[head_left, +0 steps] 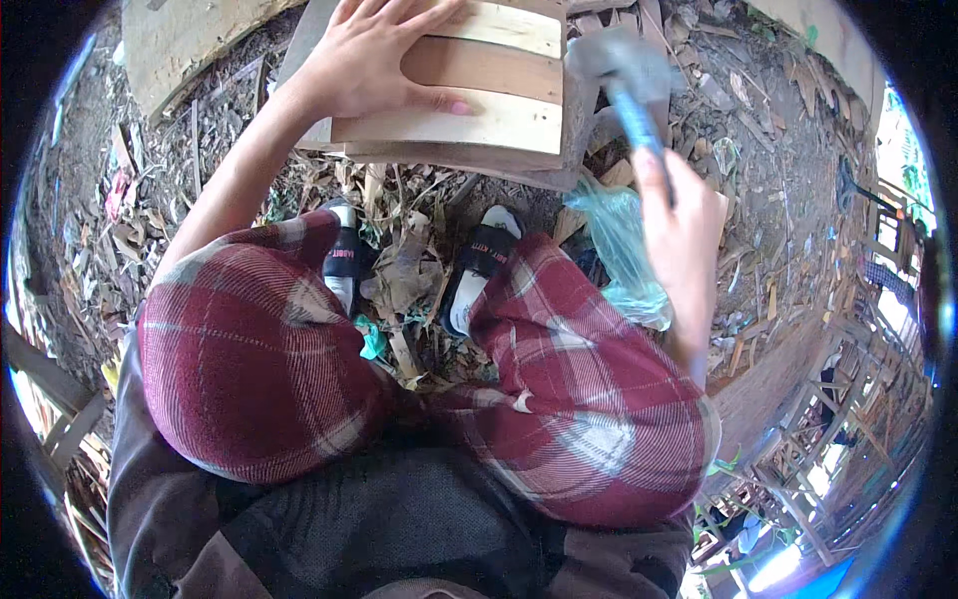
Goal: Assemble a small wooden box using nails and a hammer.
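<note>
- The left hand (374, 65) lay open, its fingers spread, pressing on the slatted wooden panel (489, 78); it gripped nothing.
- The right hand (682, 225) was closed around the blue handle of a hammer (636, 118), whose grey head was blurred.
- The hammer head stood just beside the panel's right end in the view; whether it touched anything could not be told.
- The panel sat at the top of the view, beyond the feet, its pale and browner slats running side by side, with a darker board (449, 156) under its near edge.
- A crumpled, pale green plastic bag (617, 245) lay near the right wrist, partly behind it.
- Black-strapped sandals (487, 250) were on the feet, below maroon plaid cloth (269, 359) covering the knees.
- Dry leaves and wood scraps littered the ground (748, 180).
</note>
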{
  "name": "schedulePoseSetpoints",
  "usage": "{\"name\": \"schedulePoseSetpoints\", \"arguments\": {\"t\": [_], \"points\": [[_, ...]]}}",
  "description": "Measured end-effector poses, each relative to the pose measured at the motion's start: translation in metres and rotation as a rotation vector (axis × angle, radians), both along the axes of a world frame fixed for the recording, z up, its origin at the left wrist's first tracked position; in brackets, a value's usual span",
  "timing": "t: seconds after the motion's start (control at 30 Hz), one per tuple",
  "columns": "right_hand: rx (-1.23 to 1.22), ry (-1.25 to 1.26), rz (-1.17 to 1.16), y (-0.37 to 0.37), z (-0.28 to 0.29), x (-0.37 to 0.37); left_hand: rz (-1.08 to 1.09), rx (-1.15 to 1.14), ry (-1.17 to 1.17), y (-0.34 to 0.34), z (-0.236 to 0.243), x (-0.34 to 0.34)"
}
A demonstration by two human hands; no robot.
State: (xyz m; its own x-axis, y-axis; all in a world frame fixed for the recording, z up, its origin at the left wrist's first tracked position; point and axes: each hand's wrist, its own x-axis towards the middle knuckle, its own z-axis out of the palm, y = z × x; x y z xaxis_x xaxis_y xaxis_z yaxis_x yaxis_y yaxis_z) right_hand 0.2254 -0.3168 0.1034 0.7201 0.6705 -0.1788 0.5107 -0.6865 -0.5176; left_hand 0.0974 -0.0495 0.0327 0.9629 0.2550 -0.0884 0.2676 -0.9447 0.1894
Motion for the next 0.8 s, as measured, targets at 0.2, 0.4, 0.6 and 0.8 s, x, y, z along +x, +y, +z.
{"name": "schedulePoseSetpoints", "arguments": {"t": [0.2, 0.4, 0.6, 0.8], "points": [[0.127, 0.009, 0.034, -0.02, -0.032, -0.006, -0.027, 0.027, 0.012, -0.008, 0.009, 0.011], [0.434, 0.182, -0.132, -0.019, 0.009, -0.006, 0.012, -0.008, 0.054, -0.002, 0.009, 0.008], [-0.069, -0.057, 0.059, 0.001, -0.007, 0.002, -0.07, 0.264, -0.289, 0.002, -0.025, 0.001], [0.329, 0.108, -0.106, -0.025, -0.015, -0.008, -0.086, 0.183, -0.187, 0.0, -0.015, 0.006]]}}
